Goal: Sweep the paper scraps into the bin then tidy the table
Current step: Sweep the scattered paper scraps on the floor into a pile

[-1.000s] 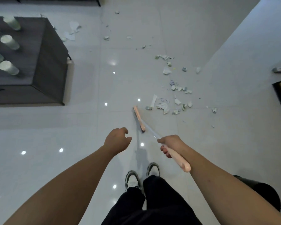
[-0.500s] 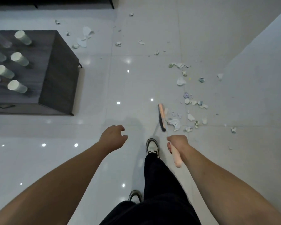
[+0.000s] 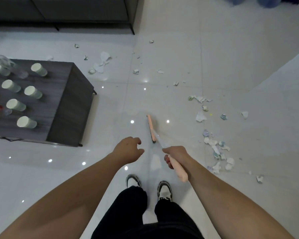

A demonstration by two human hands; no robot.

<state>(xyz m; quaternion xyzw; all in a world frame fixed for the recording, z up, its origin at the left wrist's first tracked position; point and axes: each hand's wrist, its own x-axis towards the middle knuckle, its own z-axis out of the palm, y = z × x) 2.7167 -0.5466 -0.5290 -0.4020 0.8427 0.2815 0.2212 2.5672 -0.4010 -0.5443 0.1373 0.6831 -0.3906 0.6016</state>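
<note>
pink broom, dk grey table

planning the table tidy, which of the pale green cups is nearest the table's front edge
The cup at the bottom of the group, by the near edge of the table; the others stand further back.

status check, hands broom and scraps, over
Right hand grips broom handle; left hand free, holding nothing. Broom head on bare floor, paper scraps to its right, unswept. Dark table at left, clear of the path.
</note>
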